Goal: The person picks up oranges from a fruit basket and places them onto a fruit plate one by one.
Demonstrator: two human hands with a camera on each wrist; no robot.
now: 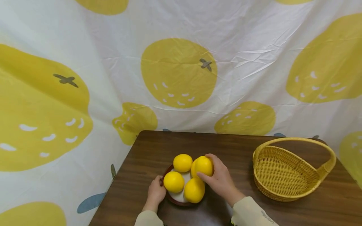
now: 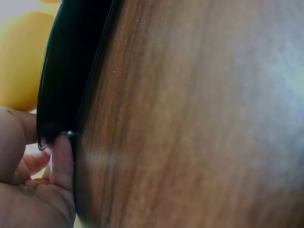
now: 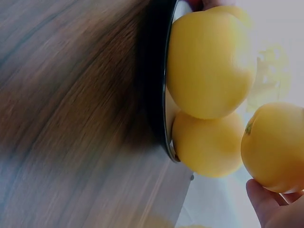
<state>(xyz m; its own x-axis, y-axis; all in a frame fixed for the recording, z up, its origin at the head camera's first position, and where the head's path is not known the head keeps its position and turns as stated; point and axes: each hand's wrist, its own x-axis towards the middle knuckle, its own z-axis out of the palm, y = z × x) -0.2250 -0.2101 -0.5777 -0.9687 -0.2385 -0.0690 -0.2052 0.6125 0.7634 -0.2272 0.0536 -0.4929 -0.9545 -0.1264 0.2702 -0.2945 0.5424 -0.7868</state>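
Note:
A round dish (image 1: pixel 179 197) with a dark red-brown rim and pale inside stands on the table, holding several round yellow oranges (image 1: pixel 173 182). My left hand (image 1: pixel 156 191) grips the dish's left edge; in the left wrist view its fingers (image 2: pixel 61 164) pinch the dark rim. At the dish's right side my right hand (image 1: pixel 222 181) holds one orange (image 1: pixel 205 166) between thumb and fingers. The right wrist view shows this held orange (image 3: pixel 275 147), with a small green stem mark, raised above the others. Another orange is partly hidden behind it in the head view.
A wicker basket (image 1: pixel 282 172) with a tall arched handle and nothing inside stands to the right on the dark wooden table (image 1: pixel 127 182). Behind the table hangs a white cloth (image 1: pixel 240 31) printed with big yellow fruit.

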